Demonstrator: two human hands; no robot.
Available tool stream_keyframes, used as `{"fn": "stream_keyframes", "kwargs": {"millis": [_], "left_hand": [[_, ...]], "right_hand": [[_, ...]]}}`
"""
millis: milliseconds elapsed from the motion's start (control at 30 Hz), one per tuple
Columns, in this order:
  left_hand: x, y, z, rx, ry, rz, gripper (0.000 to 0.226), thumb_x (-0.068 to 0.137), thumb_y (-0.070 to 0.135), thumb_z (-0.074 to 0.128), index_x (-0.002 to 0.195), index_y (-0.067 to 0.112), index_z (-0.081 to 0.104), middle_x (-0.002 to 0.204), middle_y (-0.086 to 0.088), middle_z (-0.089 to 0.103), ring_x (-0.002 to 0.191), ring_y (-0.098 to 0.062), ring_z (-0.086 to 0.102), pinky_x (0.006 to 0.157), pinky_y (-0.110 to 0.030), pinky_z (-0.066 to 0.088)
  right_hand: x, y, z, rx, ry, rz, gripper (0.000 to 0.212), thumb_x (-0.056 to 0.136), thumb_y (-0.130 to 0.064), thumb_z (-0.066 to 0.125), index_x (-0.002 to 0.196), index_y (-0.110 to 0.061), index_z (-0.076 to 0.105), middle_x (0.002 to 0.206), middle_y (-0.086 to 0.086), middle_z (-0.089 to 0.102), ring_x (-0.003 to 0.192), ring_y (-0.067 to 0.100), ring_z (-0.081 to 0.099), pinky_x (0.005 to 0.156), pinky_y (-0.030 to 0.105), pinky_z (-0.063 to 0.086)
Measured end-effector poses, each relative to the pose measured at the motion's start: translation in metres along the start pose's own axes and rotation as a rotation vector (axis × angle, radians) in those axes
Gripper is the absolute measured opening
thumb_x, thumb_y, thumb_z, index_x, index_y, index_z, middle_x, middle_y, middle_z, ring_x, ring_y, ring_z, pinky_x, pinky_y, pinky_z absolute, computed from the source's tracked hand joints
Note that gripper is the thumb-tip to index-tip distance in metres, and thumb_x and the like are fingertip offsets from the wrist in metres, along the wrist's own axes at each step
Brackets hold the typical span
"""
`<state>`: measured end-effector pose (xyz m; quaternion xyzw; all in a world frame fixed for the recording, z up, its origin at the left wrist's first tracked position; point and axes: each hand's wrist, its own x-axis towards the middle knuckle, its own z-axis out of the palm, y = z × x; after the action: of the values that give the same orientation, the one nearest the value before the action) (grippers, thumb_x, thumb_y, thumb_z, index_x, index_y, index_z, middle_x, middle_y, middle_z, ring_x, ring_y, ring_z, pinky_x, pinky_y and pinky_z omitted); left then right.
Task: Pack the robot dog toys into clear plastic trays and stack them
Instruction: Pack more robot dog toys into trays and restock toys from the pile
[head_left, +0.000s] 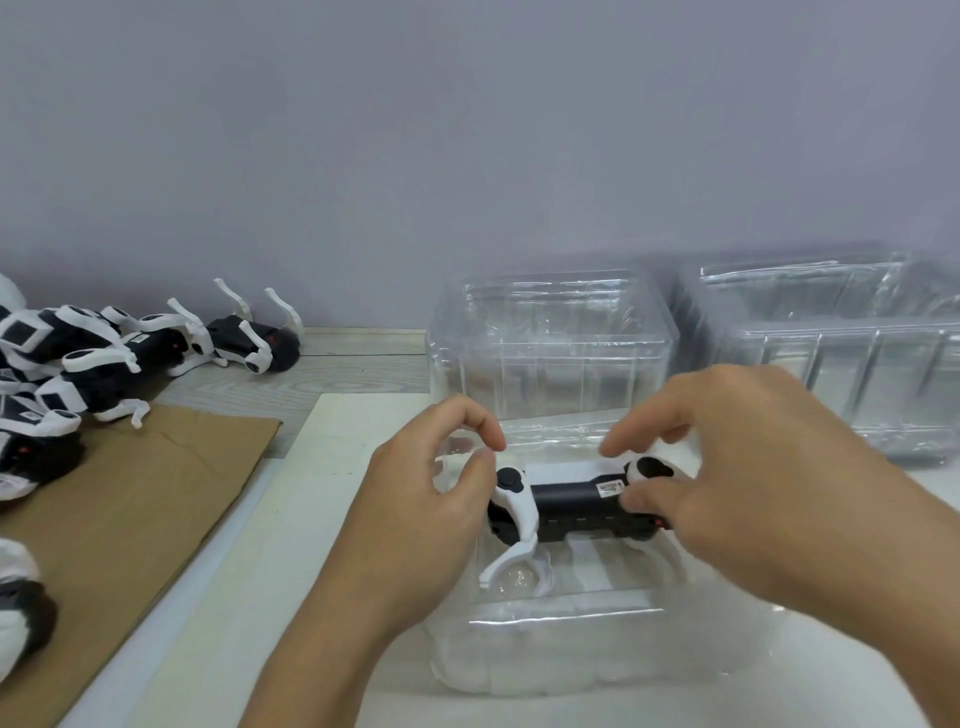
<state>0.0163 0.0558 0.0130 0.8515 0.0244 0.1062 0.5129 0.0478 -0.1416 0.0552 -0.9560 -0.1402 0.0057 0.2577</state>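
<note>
A black-and-white robot dog toy (576, 512) lies on its side inside a clear plastic tray (561, 649) right in front of me. My left hand (415, 514) is at the toy's left end, with thumb and forefinger curled together just above the white front leg joint, seemingly pinching the far leg. My right hand (753, 483) grips the toy's right end, thumb on the black body and fingers over the white hind joint. One white front leg points toward me.
An empty clear tray (550, 353) stands just behind the filled one, and a stack of more clear trays (852, 364) stands at the right. A pile of robot dog toys (78, 364) lies at the left beside a brown cardboard sheet (119, 514).
</note>
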Motion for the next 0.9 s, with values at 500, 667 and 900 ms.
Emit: {"fn": "stream_keyframes", "kwargs": {"millis": [500, 667, 900], "left_hand": [[-0.002, 0.009, -0.002, 0.228, 0.019, 0.168, 0.011, 0.085, 0.025, 0.074, 0.088, 0.034, 0.068, 0.107, 0.024, 0.063, 0.112, 0.005, 0.054, 0.090, -0.002, 0.032], [-0.007, 0.026, 0.005, 0.412, -0.090, 0.294, 0.041, 0.073, 0.072, 0.060, 0.101, 0.044, 0.070, 0.135, 0.029, 0.051, 0.136, 0.011, 0.030, 0.113, -0.021, 0.025], [-0.013, 0.037, 0.006, 0.567, -0.402, 0.109, 0.093, 0.033, 0.095, 0.059, 0.119, 0.075, 0.029, 0.154, 0.038, -0.015, 0.141, 0.004, -0.032, 0.119, -0.047, -0.019]], "right_hand": [[0.006, 0.014, 0.001, 0.157, 0.022, -0.019, 0.017, 0.076, -0.028, 0.084, 0.076, -0.041, 0.072, 0.075, -0.022, 0.057, 0.082, -0.030, 0.042, 0.063, -0.007, 0.033], [0.008, 0.016, 0.002, 0.143, 0.058, -0.048, 0.019, 0.074, -0.028, 0.084, 0.074, -0.042, 0.071, 0.075, -0.021, 0.060, 0.087, -0.026, 0.044, 0.070, -0.009, 0.029], [0.007, 0.018, 0.002, 0.153, 0.067, -0.058, 0.020, 0.072, -0.028, 0.086, 0.074, -0.042, 0.071, 0.074, -0.020, 0.062, 0.087, -0.026, 0.045, 0.067, -0.009, 0.029]]}}
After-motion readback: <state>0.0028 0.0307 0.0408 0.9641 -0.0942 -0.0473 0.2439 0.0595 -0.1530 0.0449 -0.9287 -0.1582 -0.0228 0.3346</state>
